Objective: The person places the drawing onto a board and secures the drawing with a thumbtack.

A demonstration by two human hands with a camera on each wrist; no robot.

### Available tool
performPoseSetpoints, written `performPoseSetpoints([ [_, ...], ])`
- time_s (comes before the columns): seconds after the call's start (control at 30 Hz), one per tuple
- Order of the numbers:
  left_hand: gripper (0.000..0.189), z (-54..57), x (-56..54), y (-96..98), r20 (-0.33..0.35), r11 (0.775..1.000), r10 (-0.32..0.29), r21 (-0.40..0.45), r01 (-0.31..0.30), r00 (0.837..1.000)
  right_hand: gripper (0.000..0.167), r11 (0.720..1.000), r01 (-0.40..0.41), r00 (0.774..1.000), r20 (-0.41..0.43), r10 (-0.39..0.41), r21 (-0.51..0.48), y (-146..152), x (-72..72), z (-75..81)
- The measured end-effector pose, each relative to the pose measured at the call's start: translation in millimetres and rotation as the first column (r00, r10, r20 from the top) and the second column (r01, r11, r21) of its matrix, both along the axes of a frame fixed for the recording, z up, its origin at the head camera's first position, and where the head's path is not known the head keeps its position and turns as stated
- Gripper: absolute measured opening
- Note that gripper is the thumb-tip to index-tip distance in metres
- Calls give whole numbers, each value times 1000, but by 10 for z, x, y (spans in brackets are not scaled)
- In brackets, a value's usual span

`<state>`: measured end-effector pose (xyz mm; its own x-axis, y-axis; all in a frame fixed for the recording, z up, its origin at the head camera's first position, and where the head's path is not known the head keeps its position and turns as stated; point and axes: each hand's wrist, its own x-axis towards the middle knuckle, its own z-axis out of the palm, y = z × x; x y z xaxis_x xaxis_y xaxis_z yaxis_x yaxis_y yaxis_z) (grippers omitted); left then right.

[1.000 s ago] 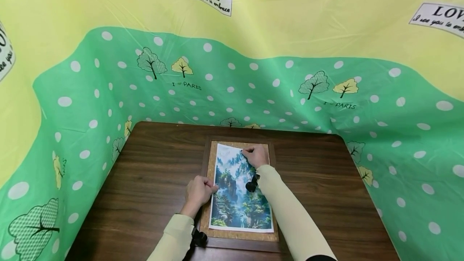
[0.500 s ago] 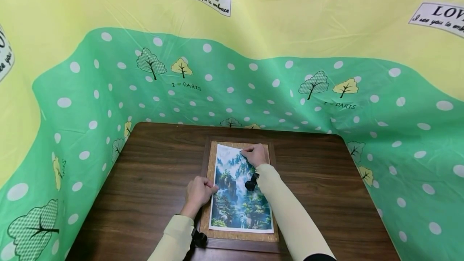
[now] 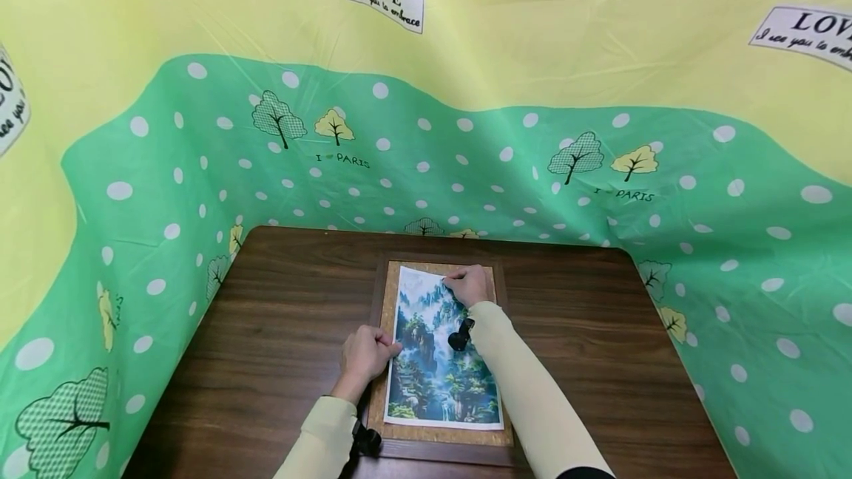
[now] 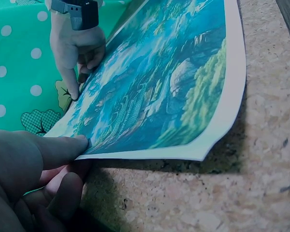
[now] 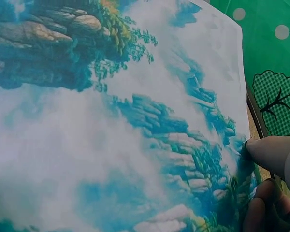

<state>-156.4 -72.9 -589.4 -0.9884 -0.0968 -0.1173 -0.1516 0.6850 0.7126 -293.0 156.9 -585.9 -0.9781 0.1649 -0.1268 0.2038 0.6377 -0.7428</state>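
On the left, the long edge of the picture (image 3: 426, 383) is pinched in the left hand's (image 3: 364, 355) fingertips. In the middle, the picture is laid over a cork board (image 3: 439, 432), which is set on a brown table (image 3: 286, 316). Farther right, the picture's top edge is pinched by the right hand (image 3: 474, 285), where a small dark spot (image 5: 246, 149) is seen at one fingertip.

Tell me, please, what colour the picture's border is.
The border is white; it shows best in the left wrist view.
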Motion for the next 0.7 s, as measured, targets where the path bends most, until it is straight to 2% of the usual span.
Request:
performPoseSetpoints([
  [0.23, 35, 4, 0, 3, 13, 1000, 4, 10, -4, 1000, 13, 1000, 24, 999, 27, -25, 17, -21, 10, 31],
  [0.57, 34, -1, 4, 2, -12, 1000, -3, -10, 3, 1000, 9, 999, -15, 999, -35, 13, -48, -8, -2, -24],
  [0.7, 36, -2, 6, 8, -13, 1000, -4, -3, 4, 1000, 10, 999, -18, 999, -31, 17, -48, -2, -14, -26],
])
